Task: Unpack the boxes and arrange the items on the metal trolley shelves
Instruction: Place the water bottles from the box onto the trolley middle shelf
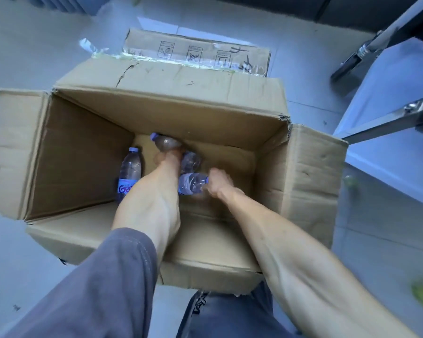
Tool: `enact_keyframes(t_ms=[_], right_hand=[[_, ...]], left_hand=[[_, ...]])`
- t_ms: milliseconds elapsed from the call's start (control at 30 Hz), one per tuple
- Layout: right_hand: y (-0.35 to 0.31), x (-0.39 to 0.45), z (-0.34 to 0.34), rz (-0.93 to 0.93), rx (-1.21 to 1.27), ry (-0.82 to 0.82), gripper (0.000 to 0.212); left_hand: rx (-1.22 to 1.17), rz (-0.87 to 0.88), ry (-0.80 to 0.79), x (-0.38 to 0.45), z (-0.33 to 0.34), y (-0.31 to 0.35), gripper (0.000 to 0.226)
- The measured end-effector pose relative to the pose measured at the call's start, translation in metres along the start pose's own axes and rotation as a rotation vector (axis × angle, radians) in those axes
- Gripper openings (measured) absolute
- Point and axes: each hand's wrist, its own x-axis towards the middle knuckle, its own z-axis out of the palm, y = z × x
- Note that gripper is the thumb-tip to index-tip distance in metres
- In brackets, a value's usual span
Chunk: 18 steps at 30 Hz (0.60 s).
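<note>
1. Bottles of water lie at the bottom of the open cardboard box on the floor, and both your arms reach down into it.
2. Your left hand is deep in the box; its fingers are closed around a bottle whose blue cap points to the far left. The hand is blurred.
3. Your right hand grasps a second bottle at the cap end — this bottle lies on its side, just beside your left forearm.
4. A third bottle with a blue label lies near the left wall of the box, partly hidden by your left forearm — no hand touches it.
5. Between the two held bottles you see one more clear bottle, but it is blurred.
6. The metal trolley stands at the right of the box.
</note>
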Motion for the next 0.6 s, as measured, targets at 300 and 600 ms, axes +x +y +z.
enact_keyframes(t_ms=[300,600], right_hand=[[-0.009,-0.094,-0.016,-0.130,0.269,0.451,0.032],[-0.006,-0.223,-0.061,-0.301,0.657,0.827,0.030]], left_hand=[[-0.580,0.054,-0.235,-0.159,0.013,0.007,0.026],[-0.808,0.332,-0.377,-0.300,-0.010,-0.037,0.022]])
